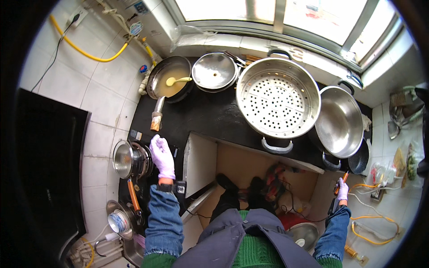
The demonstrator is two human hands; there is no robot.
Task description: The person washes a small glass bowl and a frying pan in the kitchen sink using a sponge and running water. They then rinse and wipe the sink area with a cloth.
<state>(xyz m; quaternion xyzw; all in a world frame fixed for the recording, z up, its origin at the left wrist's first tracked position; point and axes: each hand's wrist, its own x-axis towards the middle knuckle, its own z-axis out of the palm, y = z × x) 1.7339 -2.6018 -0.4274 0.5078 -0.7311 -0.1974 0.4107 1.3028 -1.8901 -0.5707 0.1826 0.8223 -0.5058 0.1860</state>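
Note:
My left hand, in a light purple glove, reaches over the left of the counter. Its fingers are loosely bent with nothing visible in them, just short of the wok's wooden handle end. The dark wok behind it contains cloudy liquid and a pale yellow ladle. Far to the right, my gloved right hand is closed round the orange-brown handle of a small black pan. That pan lies at the counter's right end, beside a deep steel pot.
A large perforated steamer pot and a metal lid stand along the window side. Left of my forearm are a small steel pot, a wooden-handled pan and stacked bowls. An open cabinet lies ahead of my legs.

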